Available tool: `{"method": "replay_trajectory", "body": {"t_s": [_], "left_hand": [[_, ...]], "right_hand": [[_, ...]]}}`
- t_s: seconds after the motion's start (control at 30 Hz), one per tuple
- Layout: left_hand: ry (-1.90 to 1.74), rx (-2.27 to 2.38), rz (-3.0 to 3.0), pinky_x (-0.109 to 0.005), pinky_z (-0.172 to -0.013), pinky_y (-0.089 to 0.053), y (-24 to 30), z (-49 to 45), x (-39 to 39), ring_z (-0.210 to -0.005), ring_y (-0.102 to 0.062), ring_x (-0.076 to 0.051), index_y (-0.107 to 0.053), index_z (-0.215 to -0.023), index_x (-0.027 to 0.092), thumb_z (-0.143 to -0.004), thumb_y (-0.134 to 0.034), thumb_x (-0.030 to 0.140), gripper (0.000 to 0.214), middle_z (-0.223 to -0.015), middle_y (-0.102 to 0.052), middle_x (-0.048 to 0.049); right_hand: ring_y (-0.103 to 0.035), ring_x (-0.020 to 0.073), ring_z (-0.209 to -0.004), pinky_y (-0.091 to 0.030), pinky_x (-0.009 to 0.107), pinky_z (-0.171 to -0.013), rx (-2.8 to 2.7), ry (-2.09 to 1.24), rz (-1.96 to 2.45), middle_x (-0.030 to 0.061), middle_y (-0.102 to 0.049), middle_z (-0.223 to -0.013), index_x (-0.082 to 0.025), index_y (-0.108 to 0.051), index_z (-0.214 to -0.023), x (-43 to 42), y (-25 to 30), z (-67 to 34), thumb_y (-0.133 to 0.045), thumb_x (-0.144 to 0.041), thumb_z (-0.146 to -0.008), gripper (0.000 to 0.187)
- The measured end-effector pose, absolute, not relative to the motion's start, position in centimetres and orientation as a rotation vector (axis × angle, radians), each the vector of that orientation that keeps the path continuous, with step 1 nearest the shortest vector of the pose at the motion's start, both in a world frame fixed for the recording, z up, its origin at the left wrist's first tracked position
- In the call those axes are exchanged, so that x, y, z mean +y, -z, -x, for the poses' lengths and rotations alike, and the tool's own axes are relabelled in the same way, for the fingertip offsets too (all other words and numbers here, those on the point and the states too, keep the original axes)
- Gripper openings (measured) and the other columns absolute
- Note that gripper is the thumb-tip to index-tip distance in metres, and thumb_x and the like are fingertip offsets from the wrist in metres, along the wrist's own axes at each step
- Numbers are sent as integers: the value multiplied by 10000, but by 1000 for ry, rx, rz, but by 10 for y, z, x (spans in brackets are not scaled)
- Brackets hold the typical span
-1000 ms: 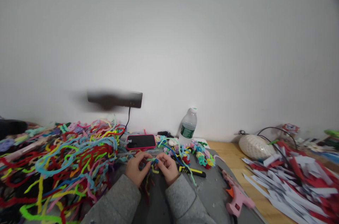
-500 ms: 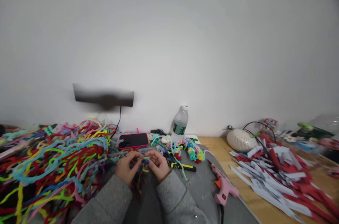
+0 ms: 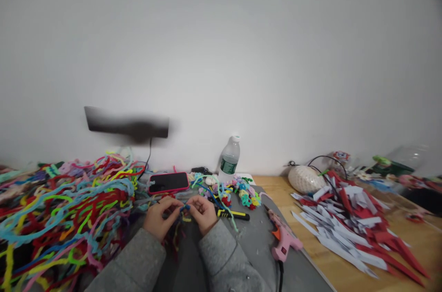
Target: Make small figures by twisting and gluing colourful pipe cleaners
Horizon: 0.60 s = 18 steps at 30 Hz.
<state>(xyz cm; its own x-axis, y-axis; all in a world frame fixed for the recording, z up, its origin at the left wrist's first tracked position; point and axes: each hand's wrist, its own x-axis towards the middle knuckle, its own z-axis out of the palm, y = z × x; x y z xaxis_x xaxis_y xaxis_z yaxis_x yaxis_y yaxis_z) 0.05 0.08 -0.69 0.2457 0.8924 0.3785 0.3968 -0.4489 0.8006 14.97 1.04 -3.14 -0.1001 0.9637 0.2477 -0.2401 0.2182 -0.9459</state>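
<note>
Hands meet low in the middle of the view, over a grey mat (image 3: pixel 255 246) on the bench (image 3: pixel 397 241). The left hand (image 3: pixel 159 218) and the right hand (image 3: pixel 204 211) face each other with fingers curled narrow, and both pinch a short blue stem (image 3: pixel 184 208) at their fingertips. The stem lies between the two hands, to the right of the left one and to the left of the right one. Its long axis seems to run from hand to hand, but it is too small to be sure. Neither hand is clearly nearer. A big pile (image 3: pixel 69 209) of coloured stems lies just left of the left hand. A phone (image 3: pixel 168 182) is behind the hands, a cutter (image 3: pixel 233 214) just right of them, and a glue gun (image 3: pixel 283 236) farther right.
</note>
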Motion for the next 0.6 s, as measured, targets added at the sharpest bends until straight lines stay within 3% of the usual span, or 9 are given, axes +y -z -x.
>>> {"method": "replay_trajectory", "body": {"t_s": [0.4,0.6], "left_hand": [[-1198,1064,-1664,-241,-560,-478,6,-2,2,-614,-605,-170,-632,-694,154,-694,-579,262,120,-651,-638,-31],[-1323,1070,-1486,-234,-556,-470,13,5,9,-590,-564,-148,-598,-682,158,-633,-643,307,163,-618,-592,-2]], "right_hand": [[-549,122,-443,-463,243,-484,-1291,-1209,781,-14,-583,-500,-171,-568,-662,10,34,-148,-649,-413,-668,255],[-561,143,-511,-471,261,-484,-1275,-1120,734,14,-597,-624,-191,-552,-800,14,41,-148,-606,-405,-705,240]]}}
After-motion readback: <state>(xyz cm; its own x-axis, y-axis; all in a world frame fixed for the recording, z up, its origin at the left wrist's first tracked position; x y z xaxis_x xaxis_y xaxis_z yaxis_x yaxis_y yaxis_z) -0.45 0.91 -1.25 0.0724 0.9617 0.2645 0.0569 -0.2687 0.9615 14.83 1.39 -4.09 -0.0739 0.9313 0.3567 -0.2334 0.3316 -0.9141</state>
